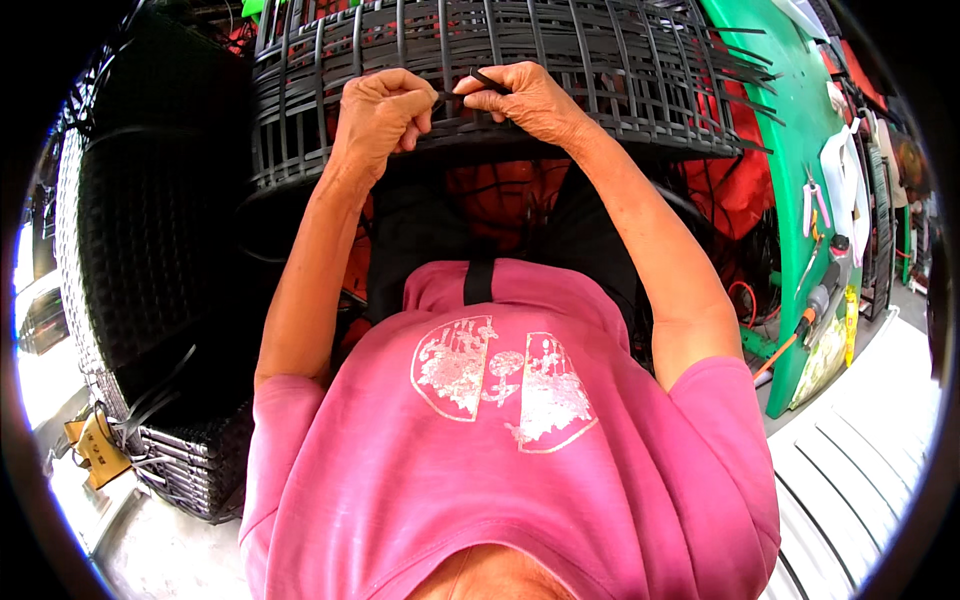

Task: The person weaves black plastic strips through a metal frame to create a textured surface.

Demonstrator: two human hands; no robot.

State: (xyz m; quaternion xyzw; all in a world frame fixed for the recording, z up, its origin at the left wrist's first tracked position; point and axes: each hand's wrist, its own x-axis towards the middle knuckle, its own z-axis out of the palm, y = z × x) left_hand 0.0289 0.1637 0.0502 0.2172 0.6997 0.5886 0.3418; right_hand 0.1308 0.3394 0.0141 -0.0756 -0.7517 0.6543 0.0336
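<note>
A large black woven piece of flat plastic strips lies across in front of me, with loose strip ends sticking out on its right side. Close to its front edge, my left hand is closed, thumb and index finger pinched on a dark strip. Just to its right, my right hand grips a flat black strip between thumb and fingers. The fingertips of both hands are a short gap apart, with a bit of dark strip between them. Part of the weave is hidden behind my hands.
A tall stack of black woven pieces stands at my left, with a yellow-brown tag near its foot. Along the right runs a green board carrying pink-handled cutters and other tools. A white slatted surface is at the lower right.
</note>
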